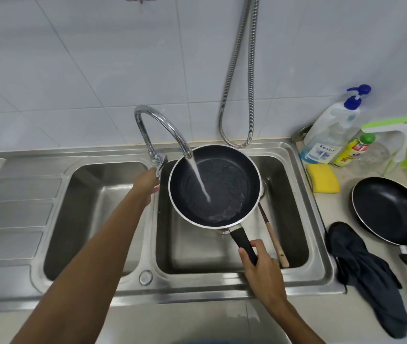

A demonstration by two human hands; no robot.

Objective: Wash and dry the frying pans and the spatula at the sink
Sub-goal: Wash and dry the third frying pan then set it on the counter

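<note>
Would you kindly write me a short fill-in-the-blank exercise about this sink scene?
1. Water from the faucet pours into the ____ held over the sink's right basin.
2. The right hand grips the pan's black ____, while the left hand holds the faucet lever.
3. The sponge on the counter is ____.
Missing words: frying pan; handle; yellow.

Pan [216,187] over right basin [294,219]

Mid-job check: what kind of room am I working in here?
Most likely a home kitchen, at the washing-up spot: a double-bowl steel sink, a tap running into a frying pan, and a soap pump bottle on the counter against white wall tiles.
</note>
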